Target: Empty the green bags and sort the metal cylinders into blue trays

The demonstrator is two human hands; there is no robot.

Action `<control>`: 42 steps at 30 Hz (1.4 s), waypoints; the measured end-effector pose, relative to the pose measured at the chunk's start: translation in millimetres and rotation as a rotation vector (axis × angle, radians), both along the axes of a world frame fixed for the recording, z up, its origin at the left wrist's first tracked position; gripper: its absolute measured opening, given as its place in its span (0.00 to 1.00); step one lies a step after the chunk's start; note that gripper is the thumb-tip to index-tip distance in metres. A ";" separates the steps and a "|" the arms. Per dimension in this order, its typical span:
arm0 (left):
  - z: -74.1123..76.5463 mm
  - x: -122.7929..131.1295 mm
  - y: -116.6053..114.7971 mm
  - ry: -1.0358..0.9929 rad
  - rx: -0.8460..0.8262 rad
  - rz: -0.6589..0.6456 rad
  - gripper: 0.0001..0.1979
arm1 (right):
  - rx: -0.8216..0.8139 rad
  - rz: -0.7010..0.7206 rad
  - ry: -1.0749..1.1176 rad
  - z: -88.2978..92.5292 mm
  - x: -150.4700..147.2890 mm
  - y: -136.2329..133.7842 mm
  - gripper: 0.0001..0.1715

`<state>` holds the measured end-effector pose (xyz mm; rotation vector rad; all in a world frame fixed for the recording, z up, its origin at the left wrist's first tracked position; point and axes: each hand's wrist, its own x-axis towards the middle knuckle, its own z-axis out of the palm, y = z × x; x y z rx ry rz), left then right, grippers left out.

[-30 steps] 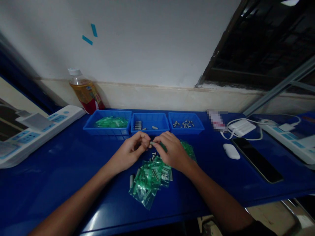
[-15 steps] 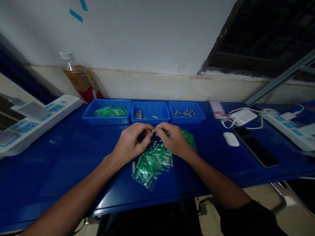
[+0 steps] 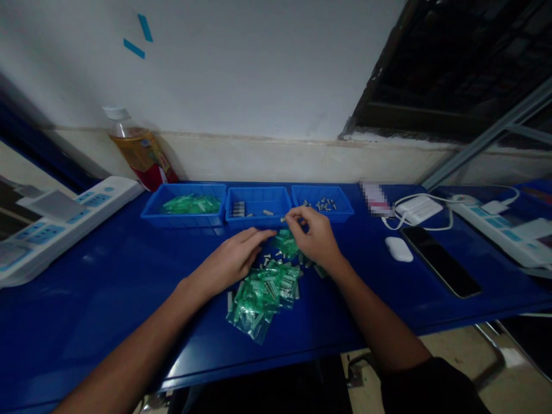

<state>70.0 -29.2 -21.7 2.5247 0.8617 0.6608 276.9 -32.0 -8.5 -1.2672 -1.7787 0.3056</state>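
My right hand point(image 3: 317, 237) is raised just in front of the middle and right bins, thumb and index finger pinched on a small light-coloured metal piece point(image 3: 283, 219), which looks like a screw. My left hand point(image 3: 235, 256) is low over the table, fingers stretched toward the right hand, with nothing visible in it. Between and below the hands lie clear bags of green plastic pieces point(image 3: 259, 296) and several loose screws point(image 3: 267, 259). More green plastic point(image 3: 286, 244) lies beside my right hand, partly hidden by it.
Three blue bins line the wall: green plastic pieces point(image 3: 191, 204) at left, metal cylinders point(image 3: 238, 209) in the middle, screws point(image 3: 326, 204) at right. A drink bottle point(image 3: 140, 152), power strips point(image 3: 86, 201), a phone point(image 3: 440, 261) and a white earbud case point(image 3: 398, 249) stand around.
My hands have come apart. The right hand has moved up and right toward the bins with the small metal piece; the left has let go and dropped back slightly. The view has tilted up slightly.
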 end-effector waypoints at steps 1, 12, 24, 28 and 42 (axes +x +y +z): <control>-1.8 -2.1 2.1 0.050 0.026 -0.057 0.21 | 0.048 -0.070 -0.024 -0.5 8.2 4.1 0.07; 0.3 -14.1 9.3 0.223 0.031 -0.060 0.10 | 0.154 -0.383 -0.271 -22.5 52.3 28.0 0.06; 6.0 -14.7 7.9 0.085 -0.057 0.040 0.08 | 0.259 -0.272 -0.139 -3.7 19.5 7.2 0.08; 10.5 -11.6 5.6 -0.170 -0.273 0.157 0.11 | 0.216 0.077 -0.173 -4.0 -6.8 -7.2 0.07; 6.2 -8.2 1.9 -0.315 -0.228 0.158 0.14 | 0.166 0.214 -0.176 -14.3 -26.2 -12.4 0.06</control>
